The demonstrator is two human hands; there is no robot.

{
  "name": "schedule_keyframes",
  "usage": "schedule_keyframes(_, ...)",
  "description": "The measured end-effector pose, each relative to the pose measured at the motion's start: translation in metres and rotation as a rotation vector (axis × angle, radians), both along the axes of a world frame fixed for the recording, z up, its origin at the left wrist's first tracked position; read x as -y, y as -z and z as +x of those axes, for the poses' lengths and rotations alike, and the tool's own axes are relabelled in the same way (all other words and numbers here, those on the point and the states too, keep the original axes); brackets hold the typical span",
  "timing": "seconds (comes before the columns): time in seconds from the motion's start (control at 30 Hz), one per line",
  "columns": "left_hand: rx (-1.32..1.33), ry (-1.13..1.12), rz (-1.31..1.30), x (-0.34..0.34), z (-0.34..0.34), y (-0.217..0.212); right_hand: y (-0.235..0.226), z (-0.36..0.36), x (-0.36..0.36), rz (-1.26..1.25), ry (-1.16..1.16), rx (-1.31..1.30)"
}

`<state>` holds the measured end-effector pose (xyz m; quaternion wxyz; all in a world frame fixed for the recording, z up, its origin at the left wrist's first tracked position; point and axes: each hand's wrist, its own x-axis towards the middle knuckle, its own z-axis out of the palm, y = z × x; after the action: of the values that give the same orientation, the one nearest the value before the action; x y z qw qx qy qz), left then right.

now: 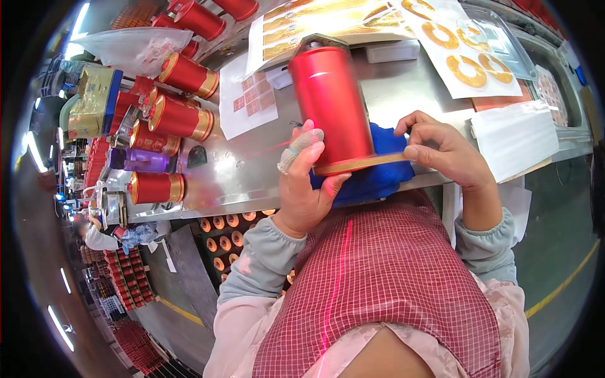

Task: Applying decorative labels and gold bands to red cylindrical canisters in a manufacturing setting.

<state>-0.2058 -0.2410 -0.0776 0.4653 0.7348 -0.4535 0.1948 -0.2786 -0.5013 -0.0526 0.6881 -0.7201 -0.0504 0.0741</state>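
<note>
A shiny red cylindrical canister [331,101] lies tilted over the metal table's near edge, its dark-capped neck pointing away from me. My left hand [302,179] grips its near end from the left; beige wrapping covers one finger. A narrow gold strip [387,160] runs along that near rim and sticks out to the right. My right hand [447,151] holds the strip's free end between thumb and fingers. Beneath the canister is a bunched blue cloth [384,183].
Several red canisters with gold bands [179,116] lie at the left. Sheets of gold ring-shaped stickers [466,69] and gold strips [315,25] cover the table's far side. A white sheet [513,138] lies at the right. Below the table edge sit rows of round-ended items [225,242].
</note>
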Motion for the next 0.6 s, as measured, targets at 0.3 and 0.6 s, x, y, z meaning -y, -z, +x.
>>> schedule_keyframes(0.3, 0.252, -0.030, 0.211, -0.017, -0.016, -0.015, 0.011, -0.001, 0.004, -0.010, 0.022, 0.069)
schedule_keyframes(0.6, 0.504, 0.149, 0.426, 0.008, -0.008, -0.037, 0.012, -0.001, 0.001, 0.008, 0.041, -0.013)
